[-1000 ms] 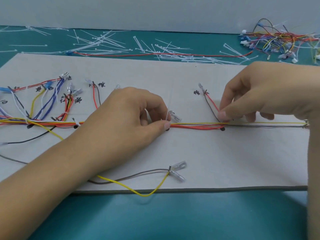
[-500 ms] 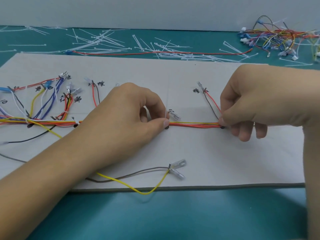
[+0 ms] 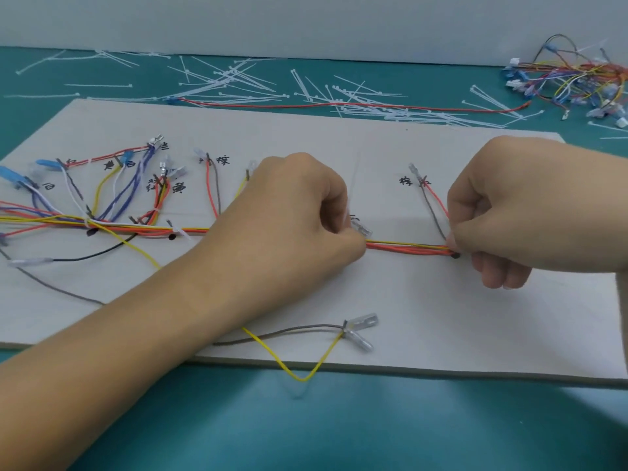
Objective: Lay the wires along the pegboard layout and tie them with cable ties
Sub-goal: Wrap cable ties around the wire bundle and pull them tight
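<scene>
Wire-harness assembly workbench: hand-labelled layout board (image 3: 424, 300) on teal mat (image 3: 339, 423); loose cable ties (image 3: 217, 88) behind board; spare wire pile (image 3: 577, 76) beyond board's far-right corner.

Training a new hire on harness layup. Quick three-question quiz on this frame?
1. True or false: the right hand lies flat and open on the board.
2. Where are the spare cable ties? A) on the teal table behind the board B) in a tray C) in a box
3. Fill in: the loose wire dipping past the board's near edge is ____.
Key: 1 false, its fingers pinch the wire bundle; 2 A; 3 yellow.
</scene>
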{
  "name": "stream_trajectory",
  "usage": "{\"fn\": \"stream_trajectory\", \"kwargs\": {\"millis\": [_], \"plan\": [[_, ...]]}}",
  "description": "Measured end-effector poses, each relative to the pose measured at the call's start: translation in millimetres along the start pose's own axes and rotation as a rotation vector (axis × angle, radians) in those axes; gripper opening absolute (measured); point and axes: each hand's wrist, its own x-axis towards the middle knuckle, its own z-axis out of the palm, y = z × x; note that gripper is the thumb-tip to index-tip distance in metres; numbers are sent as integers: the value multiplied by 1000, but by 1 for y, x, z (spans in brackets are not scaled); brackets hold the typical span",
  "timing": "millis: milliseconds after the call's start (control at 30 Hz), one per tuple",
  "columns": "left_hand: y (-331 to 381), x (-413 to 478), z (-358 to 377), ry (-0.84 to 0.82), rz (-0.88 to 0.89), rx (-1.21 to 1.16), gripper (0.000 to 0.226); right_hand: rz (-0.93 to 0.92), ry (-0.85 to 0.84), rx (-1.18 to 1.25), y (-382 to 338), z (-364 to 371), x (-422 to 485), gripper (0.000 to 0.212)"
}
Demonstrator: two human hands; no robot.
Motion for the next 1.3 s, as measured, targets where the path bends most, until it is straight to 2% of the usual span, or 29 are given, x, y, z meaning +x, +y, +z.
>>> {"fn": "stream_trajectory", "kwargs": {"millis": [333,467,800,967,1033,1100,1200,1300], "plan": [[-33,-3,-37,-67,-103,57,16,-159,96,145,-25,24,4,21],[-37,1,-41,-101,-173,-60,13,-159,121,133,-31,24,3,18],[-48,6,-44,-115,-187,-95,37,-166,204,99,-46,26,-2,11],[-55,5,-47,-137,-207,-123,34,-174,66,96,-43,19,7,12],[-54,4,-47,-130,-213,-92,35,-163,-38,143,-37,12,10,14],[-52,2,-47,-104,-200,-30,32,-148,-58,181,-32,2,17,20],[-49,-1,-44,-18,-141,87,23,-112,120,116,-24,-24,50,15],[-43,-1,-37,66,-120,79,16,-68,366,195,-13,-50,100,6]]}}
